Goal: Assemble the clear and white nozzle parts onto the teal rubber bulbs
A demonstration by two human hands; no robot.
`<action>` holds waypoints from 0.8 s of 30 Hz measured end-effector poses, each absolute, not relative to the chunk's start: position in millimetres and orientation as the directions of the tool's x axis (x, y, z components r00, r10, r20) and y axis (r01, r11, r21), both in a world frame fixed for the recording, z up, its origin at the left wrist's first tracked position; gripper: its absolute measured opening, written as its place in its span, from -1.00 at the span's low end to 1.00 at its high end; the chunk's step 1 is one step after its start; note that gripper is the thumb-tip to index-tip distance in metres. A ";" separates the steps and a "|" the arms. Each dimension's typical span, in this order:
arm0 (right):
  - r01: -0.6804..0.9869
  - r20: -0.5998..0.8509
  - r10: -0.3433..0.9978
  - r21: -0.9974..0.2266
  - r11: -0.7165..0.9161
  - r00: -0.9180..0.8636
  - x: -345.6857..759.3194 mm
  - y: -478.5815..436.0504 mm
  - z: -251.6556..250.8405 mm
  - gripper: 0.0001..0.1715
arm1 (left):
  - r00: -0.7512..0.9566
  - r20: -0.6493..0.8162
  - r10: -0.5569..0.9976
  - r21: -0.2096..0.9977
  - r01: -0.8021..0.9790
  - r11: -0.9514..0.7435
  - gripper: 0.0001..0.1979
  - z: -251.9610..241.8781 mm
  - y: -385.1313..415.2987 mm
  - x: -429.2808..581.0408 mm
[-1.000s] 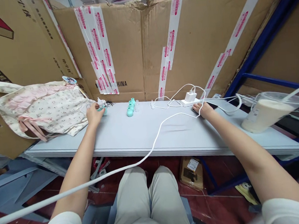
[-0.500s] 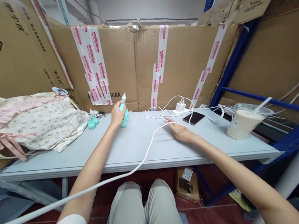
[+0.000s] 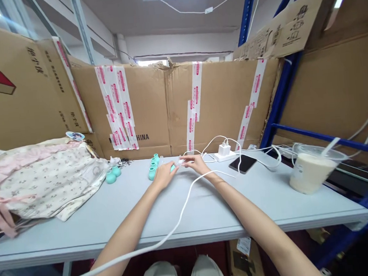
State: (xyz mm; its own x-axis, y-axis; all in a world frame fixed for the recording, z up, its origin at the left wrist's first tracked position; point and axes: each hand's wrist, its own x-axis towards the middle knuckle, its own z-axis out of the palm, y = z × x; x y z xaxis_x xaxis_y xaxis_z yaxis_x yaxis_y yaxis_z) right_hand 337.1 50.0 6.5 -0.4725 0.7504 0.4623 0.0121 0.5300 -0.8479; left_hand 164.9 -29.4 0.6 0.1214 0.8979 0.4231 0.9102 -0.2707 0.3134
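A small teal squeeze bulb (image 3: 172,167) lies in my left hand (image 3: 164,176), whose fingers are closed around it and hide most of it. Its clear nozzle (image 3: 179,162) points to the right, toward my right hand (image 3: 197,165). The fingertips of that hand pinch the nozzle's end. Just left of my left hand, several teal bulbs (image 3: 151,173) stand in a row on the grey table (image 3: 190,214). A small clear piece (image 3: 162,159) shows behind the hand.
Two teal bulbs (image 3: 111,177) sit beside a floral cloth bag (image 3: 53,178) at left. A phone (image 3: 243,163), a white charger (image 3: 224,148) and a drink cup (image 3: 312,170) are at right. A white cable (image 3: 180,219) crosses before my arms. Cardboard (image 3: 156,106) walls the back.
My left hand has moved right and lowered the bulb from upright to sideways. My right hand has come left and closed on the nozzle. The camera view has tilted up.
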 end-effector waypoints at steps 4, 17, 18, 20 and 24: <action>0.084 0.475 0.774 -0.828 0.554 -0.418 344.7 45.8 1.9 -0.77 | 0.149 0.413 0.899 0.281 0.917 -0.281 -0.63 -5.9 -29.0 171.0; -0.174 0.260 0.931 -0.960 0.220 -0.255 333.5 44.4 -5.1 -0.58 | 0.036 0.479 0.877 0.486 0.821 -0.299 -0.72 -6.3 -28.1 179.8; -0.208 0.218 0.926 -0.965 0.158 -0.309 334.7 44.7 -7.0 -0.56 | 0.055 0.499 0.865 0.509 0.789 -0.344 -0.76 -6.9 -27.5 179.9; -0.260 0.168 0.901 -0.963 0.064 -0.401 336.6 43.0 -10.6 -0.56 | 0.073 0.517 0.853 0.561 0.723 -0.402 -0.82 -8.4 -26.8 181.1; -0.306 0.122 0.844 -0.951 -0.051 -0.522 334.5 34.9 -15.8 -0.61 | -0.046 0.506 0.861 0.693 0.615 -0.375 -0.75 -9.8 -28.3 187.5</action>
